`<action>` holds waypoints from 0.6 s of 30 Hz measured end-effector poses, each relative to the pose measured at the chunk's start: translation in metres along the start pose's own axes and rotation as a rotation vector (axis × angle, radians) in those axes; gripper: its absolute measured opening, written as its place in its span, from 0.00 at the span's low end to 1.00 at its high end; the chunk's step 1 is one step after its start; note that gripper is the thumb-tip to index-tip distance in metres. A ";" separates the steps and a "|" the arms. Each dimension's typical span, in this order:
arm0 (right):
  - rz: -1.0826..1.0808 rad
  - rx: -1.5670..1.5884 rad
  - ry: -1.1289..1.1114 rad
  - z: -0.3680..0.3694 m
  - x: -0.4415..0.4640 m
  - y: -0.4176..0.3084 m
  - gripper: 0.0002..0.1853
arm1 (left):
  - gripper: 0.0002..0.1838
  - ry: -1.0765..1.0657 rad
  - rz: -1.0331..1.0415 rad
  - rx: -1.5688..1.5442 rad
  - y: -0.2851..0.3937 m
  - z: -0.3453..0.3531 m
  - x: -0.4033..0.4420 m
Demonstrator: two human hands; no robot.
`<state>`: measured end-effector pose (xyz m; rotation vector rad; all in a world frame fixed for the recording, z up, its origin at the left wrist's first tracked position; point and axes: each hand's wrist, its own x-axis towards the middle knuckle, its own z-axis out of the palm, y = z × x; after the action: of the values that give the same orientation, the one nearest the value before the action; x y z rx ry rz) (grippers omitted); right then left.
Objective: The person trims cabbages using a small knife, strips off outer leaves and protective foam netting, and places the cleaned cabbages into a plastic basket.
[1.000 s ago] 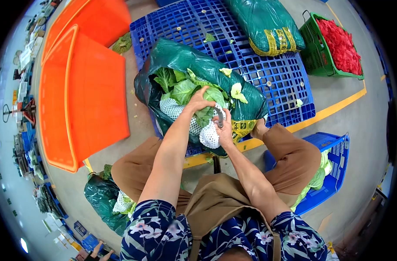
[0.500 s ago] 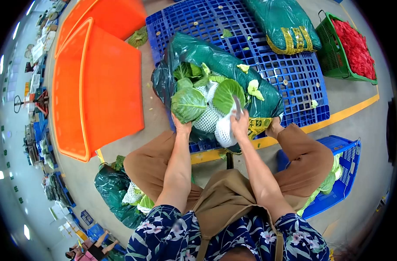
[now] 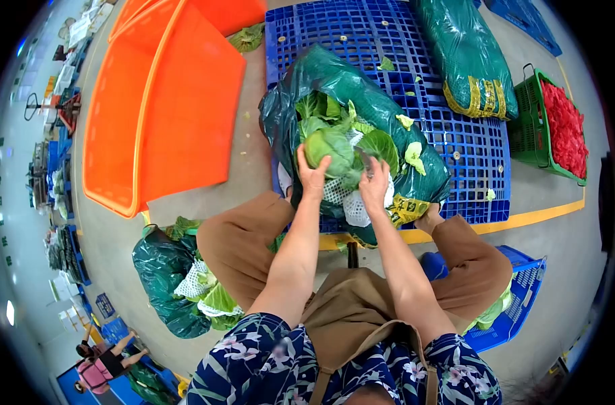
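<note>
A green cabbage (image 3: 329, 150) rests in my left hand (image 3: 311, 177), its fingers round the lower left side. My right hand (image 3: 375, 183) is closed on a knife (image 3: 367, 162), whose grey blade points up at the cabbage's right side; the blade is partly blurred. Beneath them an opened dark green bag (image 3: 348, 75) shows leafy cabbages and white foam netting (image 3: 356, 208). A loose green leaf (image 3: 379, 148) lies just beyond the knife. Small pale leaf pieces (image 3: 414, 158) sit on the bag's right part.
The bag lies on a blue pallet (image 3: 481, 169) beside another full green bag (image 3: 466, 54). Orange tubs (image 3: 192, 115) stand left. A green crate (image 3: 531, 131) holds red material. Blue crate (image 3: 513, 317) lower right; open cabbage bag (image 3: 165, 277) lower left; a person (image 3: 101, 368) farther off.
The view has shifted. My left hand has raised and turned the cabbage over the bag, and the knife has come against its right side.
</note>
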<state>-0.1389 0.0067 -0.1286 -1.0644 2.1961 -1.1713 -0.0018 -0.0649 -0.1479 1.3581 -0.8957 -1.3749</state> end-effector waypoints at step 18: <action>-0.036 0.222 -0.178 -0.012 0.016 -0.052 0.20 | 0.32 0.142 -0.365 -1.048 0.030 0.004 -0.060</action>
<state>-0.1344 -0.0179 -0.0794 -1.0730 1.8715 -1.2510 -0.0070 -0.0155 -0.1028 0.7686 0.2261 -1.6312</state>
